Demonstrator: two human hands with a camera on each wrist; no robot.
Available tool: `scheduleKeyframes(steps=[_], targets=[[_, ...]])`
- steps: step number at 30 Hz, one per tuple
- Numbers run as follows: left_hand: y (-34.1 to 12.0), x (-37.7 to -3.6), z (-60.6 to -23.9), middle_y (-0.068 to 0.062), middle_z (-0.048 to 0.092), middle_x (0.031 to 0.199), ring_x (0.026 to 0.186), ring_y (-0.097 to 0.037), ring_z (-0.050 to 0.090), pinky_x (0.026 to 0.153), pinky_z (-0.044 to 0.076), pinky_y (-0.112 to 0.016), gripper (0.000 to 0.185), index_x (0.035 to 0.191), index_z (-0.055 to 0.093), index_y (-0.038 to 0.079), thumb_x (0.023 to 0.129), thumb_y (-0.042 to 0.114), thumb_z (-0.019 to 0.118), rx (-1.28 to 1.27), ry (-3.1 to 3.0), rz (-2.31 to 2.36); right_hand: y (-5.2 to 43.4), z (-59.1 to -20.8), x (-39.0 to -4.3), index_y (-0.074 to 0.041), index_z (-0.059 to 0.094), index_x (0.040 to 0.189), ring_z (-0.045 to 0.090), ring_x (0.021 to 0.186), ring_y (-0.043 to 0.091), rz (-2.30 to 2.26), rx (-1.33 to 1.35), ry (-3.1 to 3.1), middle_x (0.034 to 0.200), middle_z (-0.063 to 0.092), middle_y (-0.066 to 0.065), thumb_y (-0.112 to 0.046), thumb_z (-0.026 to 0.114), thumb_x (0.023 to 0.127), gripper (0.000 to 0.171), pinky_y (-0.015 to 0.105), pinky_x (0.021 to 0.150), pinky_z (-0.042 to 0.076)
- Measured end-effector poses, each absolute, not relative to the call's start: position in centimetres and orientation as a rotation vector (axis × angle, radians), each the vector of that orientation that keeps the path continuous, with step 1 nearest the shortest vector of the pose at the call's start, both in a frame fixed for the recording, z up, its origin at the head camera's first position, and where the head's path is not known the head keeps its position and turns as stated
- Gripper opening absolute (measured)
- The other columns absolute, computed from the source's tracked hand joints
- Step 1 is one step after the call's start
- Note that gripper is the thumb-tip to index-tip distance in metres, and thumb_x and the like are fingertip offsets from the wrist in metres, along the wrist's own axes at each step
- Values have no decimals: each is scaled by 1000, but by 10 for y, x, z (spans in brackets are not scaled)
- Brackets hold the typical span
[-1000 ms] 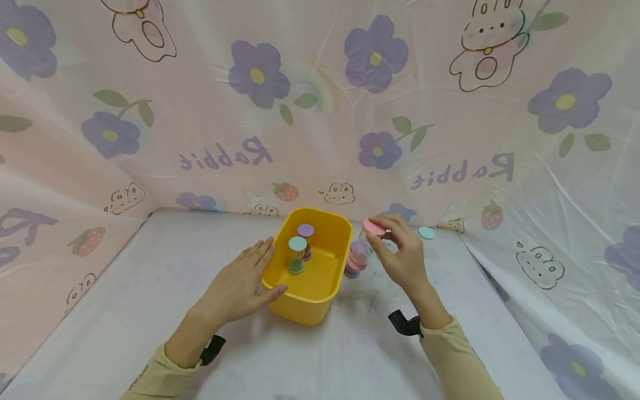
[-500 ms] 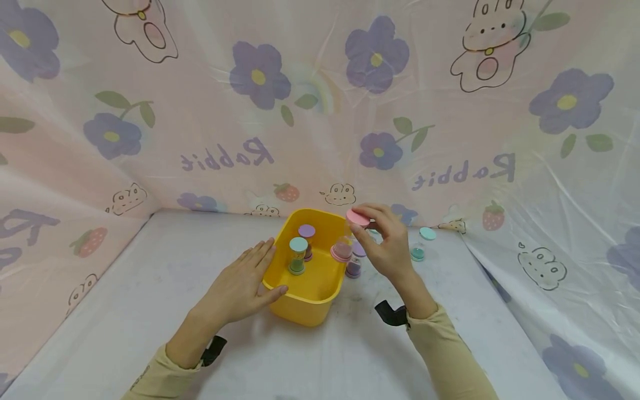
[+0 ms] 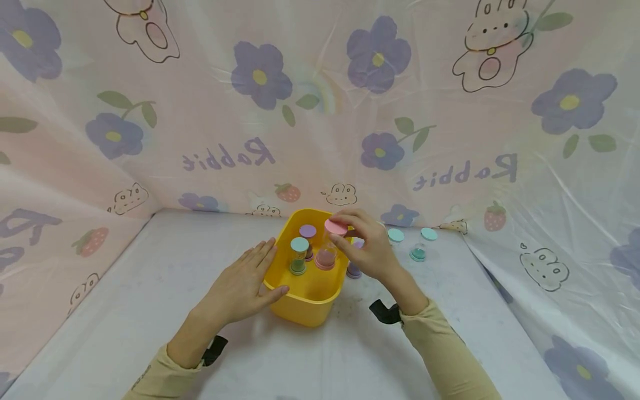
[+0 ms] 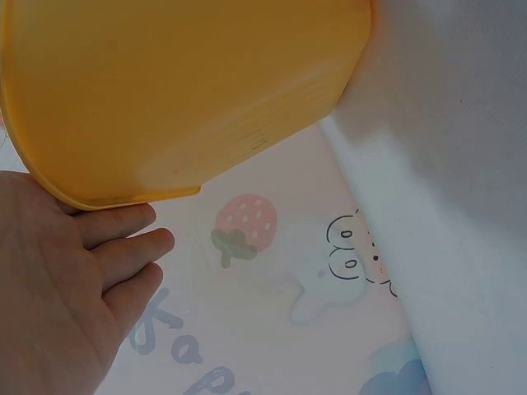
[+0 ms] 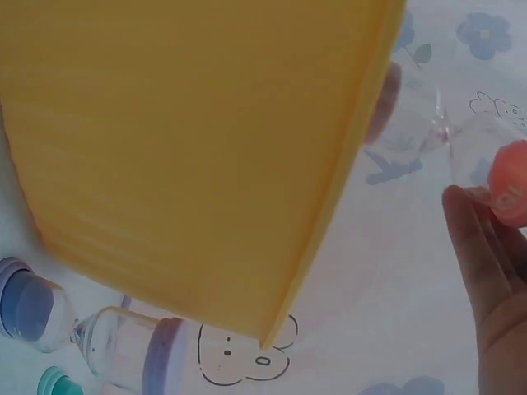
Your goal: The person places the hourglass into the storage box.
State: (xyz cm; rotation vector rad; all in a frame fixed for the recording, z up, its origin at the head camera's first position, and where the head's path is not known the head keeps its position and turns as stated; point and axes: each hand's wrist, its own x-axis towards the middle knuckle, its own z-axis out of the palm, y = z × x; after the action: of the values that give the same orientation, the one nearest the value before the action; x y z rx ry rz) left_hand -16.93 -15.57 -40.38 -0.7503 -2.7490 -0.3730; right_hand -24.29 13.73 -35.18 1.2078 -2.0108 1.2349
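Observation:
My right hand [image 3: 372, 250] pinches a pink-capped hourglass [image 3: 326, 259] by its top, holding it upright inside the opening of a yellow bin [image 3: 300, 312]. Whether its base touches the bin floor I cannot tell. In the right wrist view, its pink cap [image 5: 510, 185] is at the fingertips. Straight fingers of my left hand [image 3: 245, 283] rest against the bin's left rim; the left wrist view shows them just beside that rim [image 4: 107, 202]. Two hourglasses stand inside the bin: one with a light-blue cap and green sand [image 3: 298, 258], one purple-capped [image 3: 308, 231] behind it.
Right of the bin stands a purple hourglass [image 3: 354, 271], partly hidden by my right hand; the right wrist view shows its clear bulbs [image 5: 115, 350]. Two light-blue-capped hourglasses [image 3: 418, 254] [image 3: 395, 235] are farther right. A patterned cloth [image 3: 320, 111] hangs behind the white table [image 3: 220, 244].
My right hand has carried the pink-capped hourglass leftward from beside the bin, over its right rim and into its opening. My left hand has stayed at the left rim.

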Motion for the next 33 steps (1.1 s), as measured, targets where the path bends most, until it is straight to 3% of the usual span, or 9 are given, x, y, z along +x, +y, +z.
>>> scheduleKeyframes(steps=[8,17,27,33], targets=[[-157,-171,-405,-20,28,168,154,-37,31,125,30,-53,94,159,34,-5,100,66,53,-746,-2749,-355,130,-358,-248,-2,73,122,69,105,23,1203,1271,-2175,121,68,10,-5,80,90,34,29,82,64],[-157,-171,-404,-20,30,167,153,-38,32,124,30,-54,94,159,34,-6,100,66,51,-759,-2748,-360,117,-359,-254,-1,72,124,66,106,21,1066,1385,-2358,121,67,10,-7,81,88,38,29,91,61],[-158,-171,-403,-19,28,168,154,-37,31,125,29,-53,93,159,33,-4,100,65,53,-759,-2750,-359,101,-361,-261,-2,70,129,68,114,25,890,1497,-2556,134,64,12,-12,79,89,42,29,93,60],[-158,-171,-403,-19,29,168,154,-37,32,124,30,-53,93,159,33,-5,100,65,54,-761,-2749,-350,92,-367,-269,-1,70,129,69,105,20,842,1589,-2576,124,66,10,-12,78,92,39,27,92,60]])
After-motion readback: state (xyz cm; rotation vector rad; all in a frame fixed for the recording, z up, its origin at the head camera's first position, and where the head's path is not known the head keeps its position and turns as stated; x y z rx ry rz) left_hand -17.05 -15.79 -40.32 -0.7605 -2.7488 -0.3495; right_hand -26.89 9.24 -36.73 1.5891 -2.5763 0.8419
